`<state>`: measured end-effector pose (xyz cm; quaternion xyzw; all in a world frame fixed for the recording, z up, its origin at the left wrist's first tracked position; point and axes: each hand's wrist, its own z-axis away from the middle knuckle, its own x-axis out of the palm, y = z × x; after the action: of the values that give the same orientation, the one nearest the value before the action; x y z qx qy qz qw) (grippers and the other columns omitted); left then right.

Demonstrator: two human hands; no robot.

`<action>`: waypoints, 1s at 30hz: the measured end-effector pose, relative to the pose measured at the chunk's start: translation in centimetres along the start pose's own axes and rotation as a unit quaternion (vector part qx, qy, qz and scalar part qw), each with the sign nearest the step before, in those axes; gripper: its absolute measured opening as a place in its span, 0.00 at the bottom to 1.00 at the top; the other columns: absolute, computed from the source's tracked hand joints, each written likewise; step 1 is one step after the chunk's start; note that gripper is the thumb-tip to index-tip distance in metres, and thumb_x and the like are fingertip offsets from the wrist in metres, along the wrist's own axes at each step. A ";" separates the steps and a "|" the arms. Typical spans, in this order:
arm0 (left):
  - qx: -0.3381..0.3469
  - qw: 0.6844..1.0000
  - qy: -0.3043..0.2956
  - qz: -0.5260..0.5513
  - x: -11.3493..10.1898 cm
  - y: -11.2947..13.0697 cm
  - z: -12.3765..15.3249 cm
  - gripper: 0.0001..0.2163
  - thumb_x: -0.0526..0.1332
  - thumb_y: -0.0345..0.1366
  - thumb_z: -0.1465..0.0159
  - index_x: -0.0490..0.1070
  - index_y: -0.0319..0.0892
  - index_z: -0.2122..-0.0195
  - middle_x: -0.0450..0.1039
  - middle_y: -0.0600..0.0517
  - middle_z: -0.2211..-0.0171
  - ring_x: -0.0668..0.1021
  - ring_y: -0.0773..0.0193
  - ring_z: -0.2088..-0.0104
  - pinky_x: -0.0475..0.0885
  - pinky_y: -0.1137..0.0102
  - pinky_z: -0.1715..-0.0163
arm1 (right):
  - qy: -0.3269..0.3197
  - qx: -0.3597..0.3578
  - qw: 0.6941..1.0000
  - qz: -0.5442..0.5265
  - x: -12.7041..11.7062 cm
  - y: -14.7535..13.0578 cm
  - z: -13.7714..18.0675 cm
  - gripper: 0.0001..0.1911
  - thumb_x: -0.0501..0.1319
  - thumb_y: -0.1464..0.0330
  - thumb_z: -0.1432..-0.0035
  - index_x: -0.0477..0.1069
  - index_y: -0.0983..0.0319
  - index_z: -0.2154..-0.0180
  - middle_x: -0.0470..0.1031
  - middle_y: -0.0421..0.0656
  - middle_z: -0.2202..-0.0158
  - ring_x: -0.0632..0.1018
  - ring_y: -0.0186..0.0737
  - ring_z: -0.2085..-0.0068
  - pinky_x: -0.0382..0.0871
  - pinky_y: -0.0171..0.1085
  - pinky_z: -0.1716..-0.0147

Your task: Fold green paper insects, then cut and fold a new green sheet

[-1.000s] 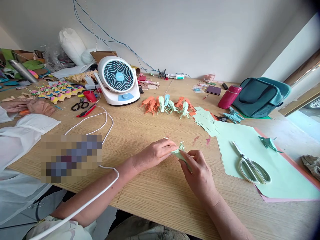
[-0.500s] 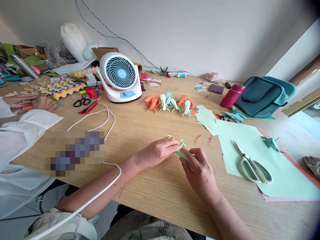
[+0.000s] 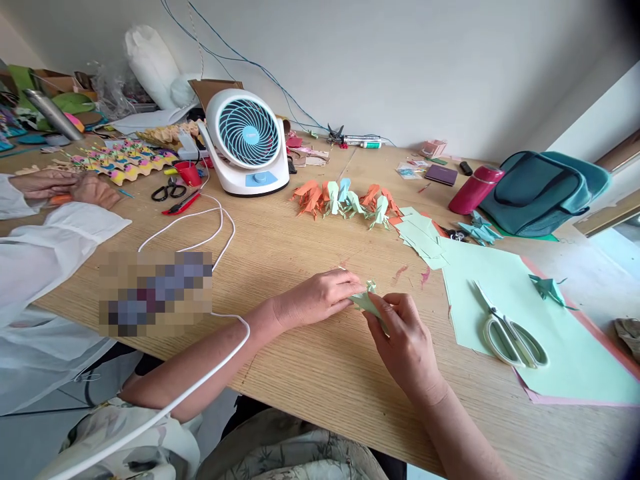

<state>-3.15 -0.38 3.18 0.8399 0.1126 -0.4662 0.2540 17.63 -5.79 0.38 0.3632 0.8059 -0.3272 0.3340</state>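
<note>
A small pale green folded paper figure point(image 3: 367, 303) is held between both hands above the front part of the wooden table. My left hand point(image 3: 327, 298) closes on its left end, fingers pressed together. My right hand point(image 3: 403, 333) pinches the right end between thumb and fingers. Curled thin strips show at the top of the figure; the parts under my fingers are hidden. Beyond my hands stands a row of orange, pale green and blue folded paper figures point(image 3: 345, 200). Cut pale green paper pieces point(image 3: 420, 235) lie to the right of that row.
White-handled scissors point(image 3: 515, 340) rest on large pale green sheets point(image 3: 470, 267) at right, near a teal folded figure point(image 3: 550, 290). Farther back are a pink bottle point(image 3: 476, 190), a teal bag point(image 3: 535, 193) and a fan point(image 3: 250, 143). A white cable point(image 3: 200, 373) crosses my left forearm. Another person's hands point(image 3: 75, 190) work at left.
The camera view has shifted slightly. Both hands still grip the paper figure; my left fingers sit slightly farther left on it, and more of its pale green body shows between the hands.
</note>
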 end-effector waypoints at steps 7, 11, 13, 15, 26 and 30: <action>0.003 0.999 -0.012 0.047 -0.4 -0.4 0.0 0.12 0.56 0.29 0.32 0.70 0.37 0.49 0.74 0.43 0.53 0.76 0.60 0.51 0.72 0.66 0.50 | -0.006 0.041 0.995 -0.086 -0.2 0.0 -0.5 0.13 0.59 0.69 0.37 0.72 0.58 0.50 0.68 0.44 0.61 0.74 0.36 0.66 0.70 0.33 0.70; 0.032 0.999 0.004 0.030 -0.3 -0.5 -0.1 0.12 0.54 0.29 0.31 0.70 0.36 0.48 0.74 0.42 0.52 0.75 0.60 0.50 0.72 0.64 0.48 | -0.008 0.080 0.985 -0.155 -0.3 0.3 -0.8 0.12 0.62 0.67 0.39 0.74 0.57 0.53 0.70 0.43 0.62 0.75 0.37 0.65 0.70 0.35 0.68; 0.049 0.999 0.007 0.019 -0.3 -0.5 -0.1 0.12 0.53 0.29 0.31 0.70 0.36 0.48 0.74 0.42 0.52 0.75 0.59 0.50 0.72 0.63 0.49 | -0.020 0.096 0.979 -0.176 -0.4 0.4 -1.0 0.12 0.63 0.66 0.40 0.74 0.57 0.54 0.71 0.43 0.62 0.75 0.38 0.64 0.71 0.36 0.67; 0.058 0.998 0.005 0.007 -0.2 -0.6 -0.1 0.12 0.53 0.28 0.31 0.70 0.36 0.49 0.74 0.42 0.53 0.75 0.59 0.51 0.72 0.63 0.49 | -0.035 0.102 0.977 -0.186 -0.5 0.6 -1.1 0.12 0.63 0.65 0.40 0.75 0.57 0.54 0.72 0.43 0.62 0.76 0.40 0.63 0.71 0.36 0.66; 0.058 0.998 -0.033 -0.015 -0.2 -0.5 -0.1 0.11 0.54 0.31 0.31 0.72 0.37 0.50 0.74 0.42 0.55 0.76 0.60 0.54 0.71 0.66 0.52 | -0.156 0.185 0.941 -0.237 -1.4 1.3 -1.5 0.14 0.63 0.60 0.42 0.76 0.57 0.55 0.79 0.42 0.62 0.77 0.39 0.66 0.69 0.36 0.67; 0.055 0.998 -0.032 -0.011 -0.1 -0.4 -0.1 0.12 0.54 0.31 0.31 0.72 0.35 0.50 0.74 0.42 0.54 0.75 0.60 0.54 0.71 0.66 0.52 | -0.188 0.226 0.912 -0.286 -1.3 1.4 -1.6 0.19 0.63 0.58 0.43 0.75 0.59 0.53 0.78 0.40 0.69 0.73 0.36 0.73 0.66 0.34 0.74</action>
<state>-3.31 0.03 3.23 0.8359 0.0879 -0.5011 0.2062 18.91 -4.33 1.90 0.1154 0.7020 -0.6444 0.2804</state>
